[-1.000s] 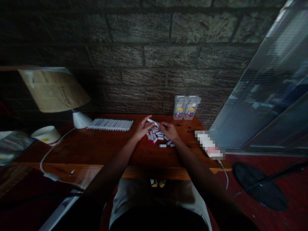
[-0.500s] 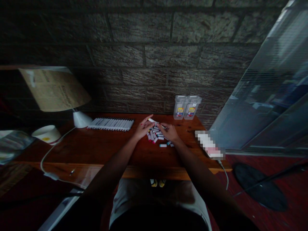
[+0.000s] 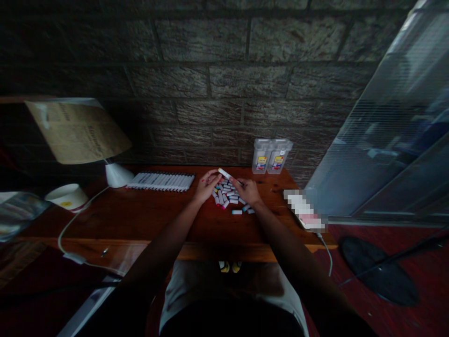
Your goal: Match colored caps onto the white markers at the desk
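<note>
A white marker [image 3: 224,173] with a yellow end slants up and to the left between my hands, above a pile of short white marker pieces [image 3: 225,197] with coloured ends. My right hand [image 3: 247,190] grips its lower right part with thumb and fingers. Closed round the yellow end are the fingertips of my left hand [image 3: 205,187]. A small dark tip shows by the right fingers; I cannot tell what it belongs to. To the left lies a neat row of white markers [image 3: 161,181] with black ends.
Two clear plastic cases [image 3: 272,157] stand at the back right of the wooden table [image 3: 140,217]. At left are a lamp [image 3: 82,133], a paper cup [image 3: 67,196] and a cable. A blurred-out device [image 3: 304,210] lies by the right edge, with a cord attached.
The marker has shifted a little to the right and sits more in the open between my hands. My left fingers have curled in closer. The pile and the row look the same.
</note>
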A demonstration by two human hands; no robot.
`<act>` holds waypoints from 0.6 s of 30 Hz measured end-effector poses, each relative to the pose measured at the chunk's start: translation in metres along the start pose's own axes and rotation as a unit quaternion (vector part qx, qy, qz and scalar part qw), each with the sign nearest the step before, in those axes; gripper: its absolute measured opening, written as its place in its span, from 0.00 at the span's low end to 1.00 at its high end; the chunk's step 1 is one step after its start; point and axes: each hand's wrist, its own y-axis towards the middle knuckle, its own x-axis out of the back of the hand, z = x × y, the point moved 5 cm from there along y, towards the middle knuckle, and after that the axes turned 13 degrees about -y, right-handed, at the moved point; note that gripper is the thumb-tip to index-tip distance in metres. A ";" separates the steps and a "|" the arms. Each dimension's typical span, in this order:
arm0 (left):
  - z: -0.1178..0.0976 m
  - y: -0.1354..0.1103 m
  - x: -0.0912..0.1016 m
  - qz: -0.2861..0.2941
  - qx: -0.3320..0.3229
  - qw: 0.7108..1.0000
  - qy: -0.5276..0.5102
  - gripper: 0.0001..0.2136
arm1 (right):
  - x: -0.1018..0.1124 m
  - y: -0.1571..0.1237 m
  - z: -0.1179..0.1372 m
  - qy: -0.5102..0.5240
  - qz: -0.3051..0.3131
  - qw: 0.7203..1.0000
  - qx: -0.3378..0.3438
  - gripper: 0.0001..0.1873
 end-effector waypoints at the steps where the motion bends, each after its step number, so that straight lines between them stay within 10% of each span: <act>1: 0.000 0.000 0.000 -0.002 0.002 1.000 -0.003 0.20 | 0.000 0.000 -0.001 0.001 -0.003 1.000 -0.006 0.31; 18: 0.002 0.000 0.004 -0.024 0.018 1.000 0.008 0.17 | -0.007 -0.003 0.002 0.046 -0.002 0.999 0.023 0.25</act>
